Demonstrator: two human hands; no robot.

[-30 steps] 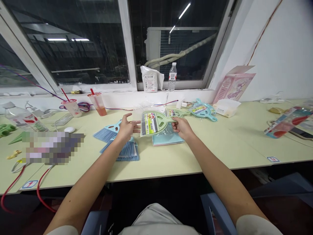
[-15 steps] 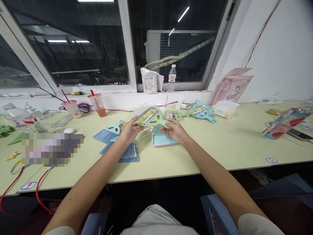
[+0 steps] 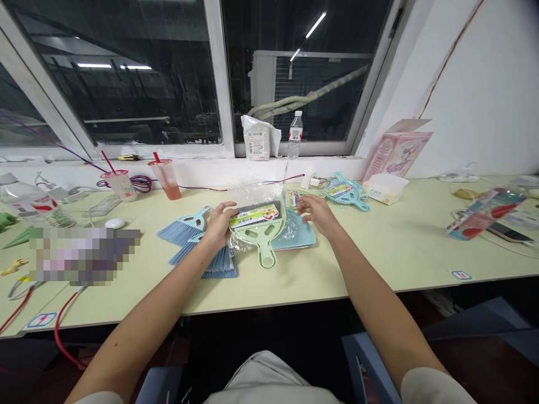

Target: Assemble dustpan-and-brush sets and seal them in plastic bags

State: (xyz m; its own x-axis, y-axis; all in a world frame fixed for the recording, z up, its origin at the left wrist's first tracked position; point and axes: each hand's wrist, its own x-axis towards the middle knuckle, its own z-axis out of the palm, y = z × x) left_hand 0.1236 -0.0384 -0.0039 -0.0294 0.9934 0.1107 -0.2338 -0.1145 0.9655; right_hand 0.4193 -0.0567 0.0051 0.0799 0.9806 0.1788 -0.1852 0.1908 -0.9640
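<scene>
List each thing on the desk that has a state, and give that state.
green dustpan: wrapped in clear plastic, handle toward the person, held by left hand
right hand: open, holding nothing
blue dustpan: unwrapped, flat
blue brushes: unwrapped, lying flat
water bottle: upright, capped
pink box: flap open

left hand fingers curled, right hand open

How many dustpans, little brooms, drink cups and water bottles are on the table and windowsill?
Green dustpan in left hand, near right hand: 1
Blue dustpan: 1
Blue brooms: 2
Cups: 2
Bottles: 2
Total: 8
</scene>
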